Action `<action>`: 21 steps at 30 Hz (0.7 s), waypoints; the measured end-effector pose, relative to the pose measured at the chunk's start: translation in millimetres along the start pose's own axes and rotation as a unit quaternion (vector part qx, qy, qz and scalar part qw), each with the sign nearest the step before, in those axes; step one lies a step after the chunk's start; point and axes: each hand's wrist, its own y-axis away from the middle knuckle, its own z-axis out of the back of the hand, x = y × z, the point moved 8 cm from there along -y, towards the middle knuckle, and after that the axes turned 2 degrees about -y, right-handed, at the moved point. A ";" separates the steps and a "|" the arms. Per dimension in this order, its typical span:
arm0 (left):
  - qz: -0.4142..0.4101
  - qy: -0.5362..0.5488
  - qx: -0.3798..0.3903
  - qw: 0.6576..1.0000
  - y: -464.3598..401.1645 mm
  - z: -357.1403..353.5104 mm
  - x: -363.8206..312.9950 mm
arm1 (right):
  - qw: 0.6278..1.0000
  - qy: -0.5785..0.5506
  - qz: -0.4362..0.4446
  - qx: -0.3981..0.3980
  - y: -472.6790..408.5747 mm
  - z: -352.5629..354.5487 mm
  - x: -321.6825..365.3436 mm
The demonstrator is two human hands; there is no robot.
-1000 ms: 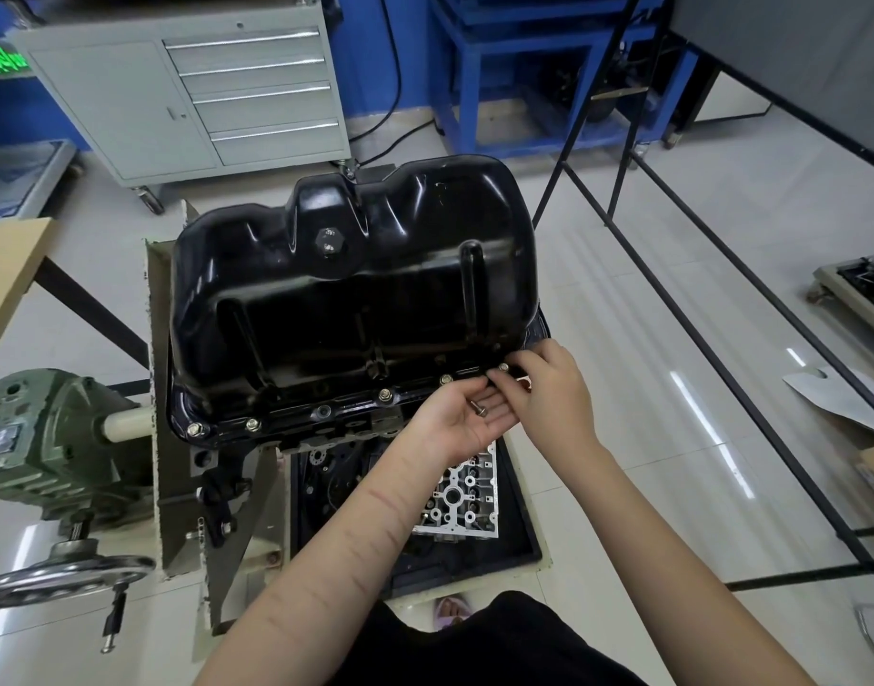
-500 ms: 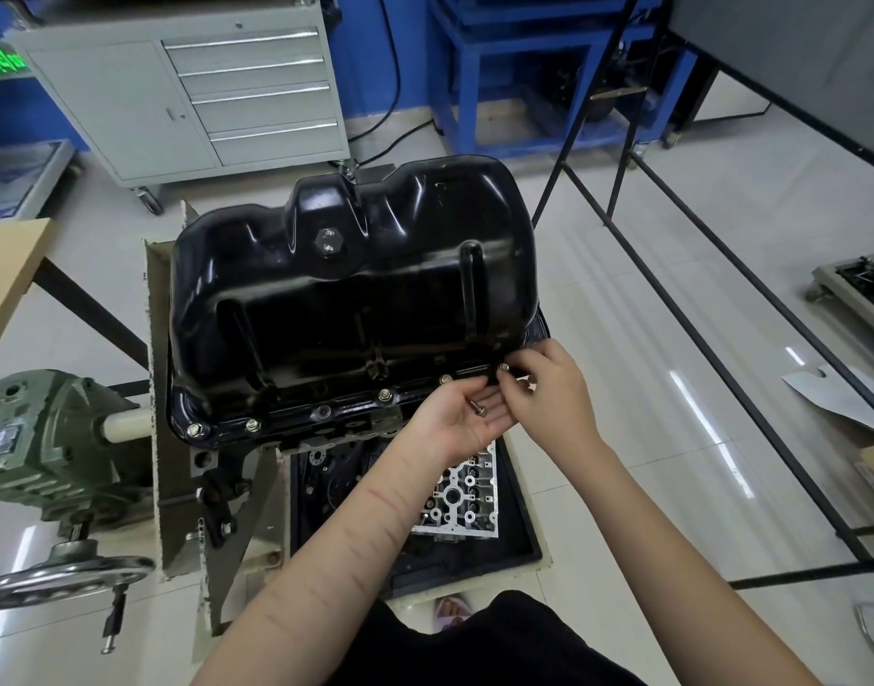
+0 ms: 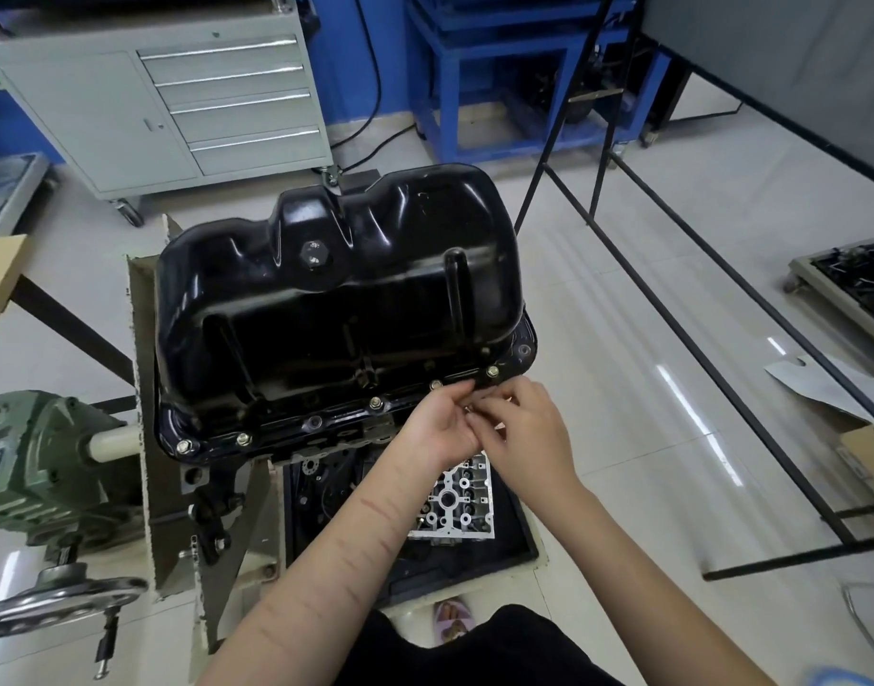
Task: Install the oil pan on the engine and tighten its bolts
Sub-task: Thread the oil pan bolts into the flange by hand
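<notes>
Right hand (image 3: 524,433) has dropped from the flange, grip pinching bolts (image 3: 468,409) in the cupped left hand (image 3: 437,428).

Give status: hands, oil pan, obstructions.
Left hand cupped, right hand picking at its palm. Oil pan seated, near-flange bolts in. Nothing blocking.

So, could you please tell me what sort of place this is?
Most likely an engine repair or training workshop: a black oil pan sits bolted on a stand-mounted engine, with a grey drawer tool cabinet and a blue steel workbench frame behind.
</notes>
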 end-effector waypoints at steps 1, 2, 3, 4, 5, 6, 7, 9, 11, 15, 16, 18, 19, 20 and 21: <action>0.001 -0.002 0.002 1.000 1.1 -0.7 0.0 | 1.000 0.001 -0.006 -0.003 0.7 -0.3 0.2; 0.004 -0.004 -0.001 1.000 1.9 -0.1 0.3 | 1.000 0.003 -0.016 -0.002 1.5 -1.4 -0.6; 0.008 -0.005 -0.003 1.000 2.0 1.0 0.7 | 0.999 0.004 -0.031 0.005 2.5 -3.4 -2.4; 0.011 -0.009 -0.004 1.000 2.1 2.1 1.3 | 0.999 0.001 -0.049 0.015 3.6 -6.1 -4.0; 0.013 -0.015 -0.005 1.000 2.5 3.0 1.4 | 0.998 -0.008 -0.063 0.026 4.6 -8.2 -4.8; 0.017 -0.022 -0.004 1.000 3.4 3.5 1.5 | 0.997 -0.022 -0.071 0.035 5.3 -9.3 -4.5; 0.023 -0.027 -0.002 0.999 4.5 3.6 2.0 | 0.995 -0.039 -0.076 0.045 6.3 -9.6 -3.5; 0.036 -0.031 0.005 0.999 7.0 3.3 4.1 | 0.992 -0.074 -0.079 0.062 8.4 -8.0 -0.9; 0.044 -0.036 0.012 0.998 8.7 2.7 5.6 | 0.988 -0.108 -0.088 0.064 11.5 -5.0 0.0; 0.045 -0.049 0.022 0.998 8.3 1.9 8.4 | 0.970 -0.181 -0.155 0.047 20.1 -2.1 -8.4; 0.044 -0.050 0.025 0.997 7.9 1.6 8.9 | 0.965 -0.195 -0.165 0.053 20.9 -3.1 -10.2; 0.039 -0.047 0.031 0.998 5.7 -0.4 9.6 | 0.963 -0.204 -0.161 0.071 20.1 -3.6 -11.9; 0.034 -0.045 0.036 0.998 4.5 -2.6 10.0 | 0.965 -0.203 -0.149 0.078 18.6 -2.2 -12.3; 0.029 -0.044 0.043 0.998 2.9 -6.3 10.2 | 0.967 -0.198 -0.134 0.084 16.4 0.2 -13.4; 0.024 -0.046 0.049 0.997 1.1 -10.9 10.5 | 0.971 -0.188 -0.119 0.089 14.1 3.1 -15.1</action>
